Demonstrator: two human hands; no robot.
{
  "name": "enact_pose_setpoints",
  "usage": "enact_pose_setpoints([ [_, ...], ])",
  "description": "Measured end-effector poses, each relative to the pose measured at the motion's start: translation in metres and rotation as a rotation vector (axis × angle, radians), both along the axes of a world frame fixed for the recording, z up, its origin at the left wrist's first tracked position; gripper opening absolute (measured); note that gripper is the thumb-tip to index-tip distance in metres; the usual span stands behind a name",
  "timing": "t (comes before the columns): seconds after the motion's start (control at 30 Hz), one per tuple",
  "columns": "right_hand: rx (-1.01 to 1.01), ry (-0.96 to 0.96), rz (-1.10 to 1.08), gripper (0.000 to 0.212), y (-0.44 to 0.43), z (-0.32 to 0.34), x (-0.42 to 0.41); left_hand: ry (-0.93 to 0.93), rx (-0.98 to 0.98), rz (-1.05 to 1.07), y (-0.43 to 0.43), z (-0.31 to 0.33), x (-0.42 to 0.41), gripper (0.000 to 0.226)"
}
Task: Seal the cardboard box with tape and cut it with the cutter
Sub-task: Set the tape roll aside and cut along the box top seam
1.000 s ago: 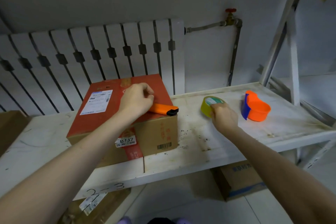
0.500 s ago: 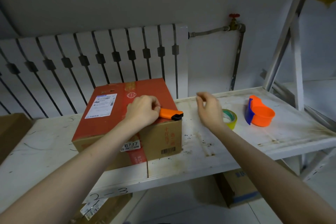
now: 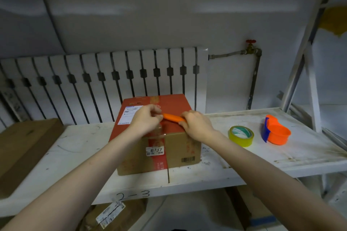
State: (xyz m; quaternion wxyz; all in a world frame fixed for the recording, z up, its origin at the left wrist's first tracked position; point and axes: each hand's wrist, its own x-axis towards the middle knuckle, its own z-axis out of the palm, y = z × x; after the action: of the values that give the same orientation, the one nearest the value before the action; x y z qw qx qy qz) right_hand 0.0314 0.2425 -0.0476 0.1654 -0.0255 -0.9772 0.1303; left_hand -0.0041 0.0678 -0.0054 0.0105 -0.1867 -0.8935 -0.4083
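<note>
A cardboard box with a red top and a red stripe stands on the white shelf. Clear tape runs over its front top edge. An orange cutter lies across the box top, held at both ends. My left hand pinches its left end, and my right hand is closed around its right end, hiding the tip. A yellow-green tape roll lies flat on the shelf to the right of the box, untouched.
An orange and blue tape dispenser sits right of the roll. A flat brown carton lies at the left. A radiator stands behind the box, and the rack's upright at the right. More cartons sit under the shelf.
My right hand let go of the tape roll, left it on the shelf and moved left onto the cutter. My left hand stayed on the cutter over the box.
</note>
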Motion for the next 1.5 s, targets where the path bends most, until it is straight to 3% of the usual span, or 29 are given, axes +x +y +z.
enact_pose_setpoints([
  [0.1, -0.453, 0.022, 0.008, 0.031, -0.012, 0.01, 0.009, -0.157, 0.125, 0.004, -0.008, -0.001, 0.006, 0.013],
  [0.23, -1.258, -0.028, 0.103, 0.037, -0.049, 0.032, 0.037, -0.393, 0.396, -0.032, -0.013, 0.006, 0.023, 0.042],
  [0.33, -1.478, -0.081, 0.146, 0.045, -0.074, 0.037, 0.057, -0.455, 0.572, -0.135, -0.014, 0.015, 0.039, 0.054],
  [0.53, -1.473, -0.026, 0.139, 0.047, -0.1, 0.045, 0.081, -0.384, 0.739, -0.257, -0.019, 0.024, 0.067, 0.044],
  [0.83, -1.445, 0.021, 0.27, 0.037, -0.114, 0.044, 0.09, -0.434, 0.855, -0.213, -0.029, 0.025, 0.08, 0.045],
  [1.1, -1.56, -0.139, 0.456, 0.027, -0.112, 0.041, 0.086, -0.474, 0.835, -0.13, -0.034, 0.027, 0.081, 0.045],
  [1.5, -1.585, -0.238, 0.559, 0.018, -0.098, 0.033, 0.077, -0.61, 0.891, -0.054, -0.03, 0.027, 0.083, 0.045],
])
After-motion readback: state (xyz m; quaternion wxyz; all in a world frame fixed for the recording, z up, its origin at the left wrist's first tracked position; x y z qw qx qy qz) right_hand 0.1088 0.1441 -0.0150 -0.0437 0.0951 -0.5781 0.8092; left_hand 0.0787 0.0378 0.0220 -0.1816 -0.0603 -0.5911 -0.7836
